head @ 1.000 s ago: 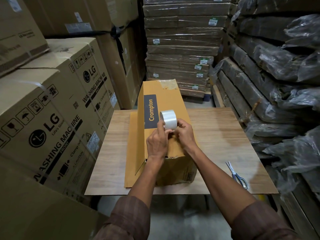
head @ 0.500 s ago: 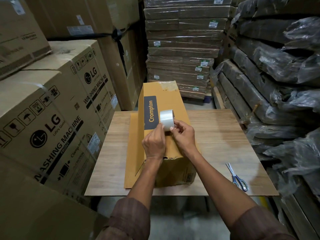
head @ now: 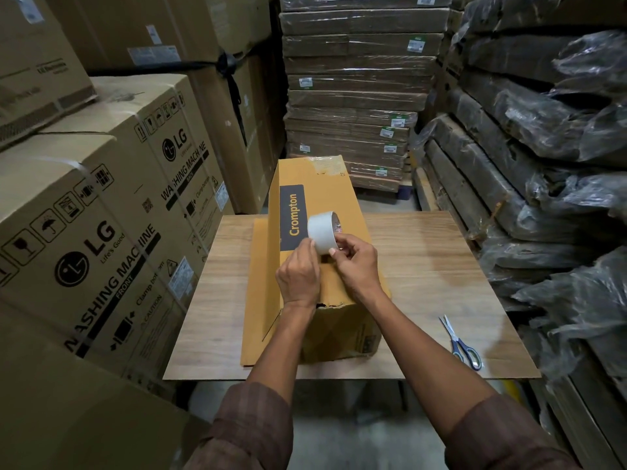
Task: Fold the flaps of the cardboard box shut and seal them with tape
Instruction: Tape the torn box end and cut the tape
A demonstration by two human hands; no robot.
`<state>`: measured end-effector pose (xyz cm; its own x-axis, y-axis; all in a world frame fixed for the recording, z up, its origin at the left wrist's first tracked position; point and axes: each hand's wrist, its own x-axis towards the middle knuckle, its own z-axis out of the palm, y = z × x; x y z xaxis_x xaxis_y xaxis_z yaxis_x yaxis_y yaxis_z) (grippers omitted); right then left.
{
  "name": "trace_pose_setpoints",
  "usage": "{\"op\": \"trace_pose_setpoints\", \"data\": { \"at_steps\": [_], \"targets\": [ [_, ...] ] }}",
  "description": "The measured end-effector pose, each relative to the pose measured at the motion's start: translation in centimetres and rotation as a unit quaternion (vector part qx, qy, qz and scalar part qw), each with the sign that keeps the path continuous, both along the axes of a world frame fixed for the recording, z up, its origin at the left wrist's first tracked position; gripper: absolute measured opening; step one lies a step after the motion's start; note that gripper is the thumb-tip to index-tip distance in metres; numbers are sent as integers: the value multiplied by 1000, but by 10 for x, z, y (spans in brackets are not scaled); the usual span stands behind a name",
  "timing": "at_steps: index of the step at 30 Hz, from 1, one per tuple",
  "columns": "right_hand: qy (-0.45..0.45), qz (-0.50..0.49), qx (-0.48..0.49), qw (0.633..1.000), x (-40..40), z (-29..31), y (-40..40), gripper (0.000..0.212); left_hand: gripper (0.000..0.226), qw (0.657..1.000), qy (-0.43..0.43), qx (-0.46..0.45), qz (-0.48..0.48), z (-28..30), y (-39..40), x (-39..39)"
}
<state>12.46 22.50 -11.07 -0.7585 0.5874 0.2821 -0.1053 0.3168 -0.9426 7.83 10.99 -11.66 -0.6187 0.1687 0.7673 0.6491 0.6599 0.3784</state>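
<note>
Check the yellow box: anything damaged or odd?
Yes. The yellow cardboard Crompton box has a torn, ragged near top edge just below the left hand, and one long flap stands upright along its left side, unfolded.

A wood-grain desk fills the middle of the view. Scissors with blue and grey handles lie closed near its front right corner, blades pointing away. To the left stand large brown cartons printed "LG" and "WASHING MACHINE", with handling symbols and plastic straps, stacked at least two high. Behind them a taller carton is bound by a black strap knotted at its corner. Straight ahead, beyond the desk, rises a stack of flat cardboard packs wrapped in clear film, each with a small white-and-green label. On the right, long bundles in dark crinkled plastic are piled on one another.
</note>
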Motion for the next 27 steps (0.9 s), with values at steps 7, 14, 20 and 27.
{"op": "trace_pose_setpoints", "data": {
  "at_steps": [7, 14, 20, 27],
  "targets": [
    [-17, 5, 40, 999, -1, -4, 1, 26, 17, 998, -58, -24, 27, 7, 0, 6],
    [-10, -11, 93, 996, 2, -1, 0, 16, 19, 997, -72, -19, -19, 7, 2, 4],
    [-7, -30, 83, 996, 2, -1, 1, 11, 17, 989, -118, -26, -88, 5, 1, 4],
    [3, -25, 57, 998, 3, 2, -2, 18, 8, 984, -121, -61, -115, 7, -1, 2]
  ]
}}
